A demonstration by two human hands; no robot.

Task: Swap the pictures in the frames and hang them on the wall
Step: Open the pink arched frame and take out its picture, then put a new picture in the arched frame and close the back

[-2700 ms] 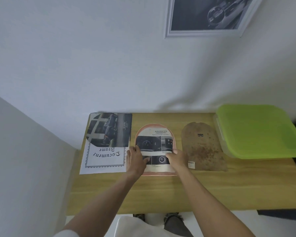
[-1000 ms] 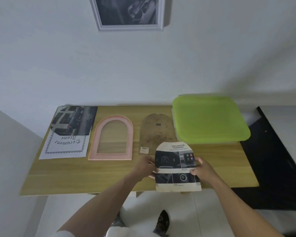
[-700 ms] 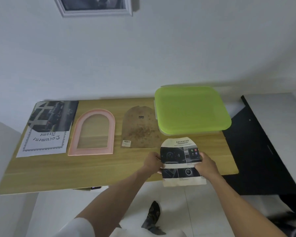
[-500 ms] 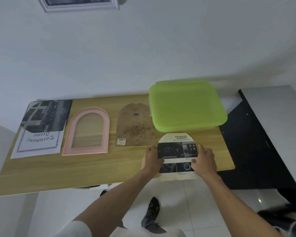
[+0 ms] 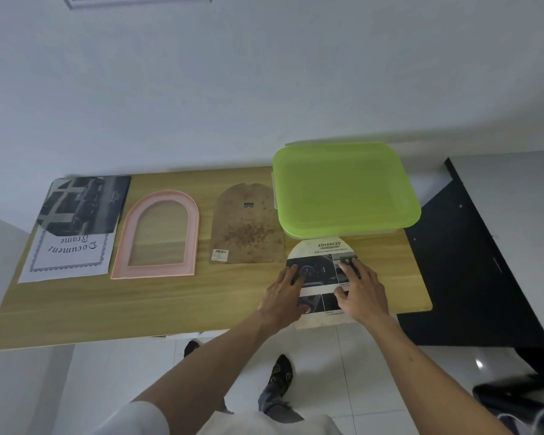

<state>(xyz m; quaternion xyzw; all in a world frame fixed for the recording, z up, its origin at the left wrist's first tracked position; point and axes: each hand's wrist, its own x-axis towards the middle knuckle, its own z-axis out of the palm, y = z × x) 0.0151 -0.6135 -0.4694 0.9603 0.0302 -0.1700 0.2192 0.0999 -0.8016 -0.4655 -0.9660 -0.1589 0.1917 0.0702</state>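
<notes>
1. The long light-wood table (image 5: 76,309) holds everything.
2. The empty pink arched frame (image 5: 157,235) lies well left of my hands, long axis pointing away from me.
3. The arched printed car-dashboard picture (image 5: 322,262) overhangs the near edge.
4. My left hand (image 5: 285,296), nearer the frame, and my right hand (image 5: 363,293) press it flat, fingers spread, gripping nothing.

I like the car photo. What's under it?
The car photo lies on a white sheet printed "Document Frame". Only the sheet's near half shows; the far half is covered. The sheet rests on the table. Anything between them can't be seen.
</notes>
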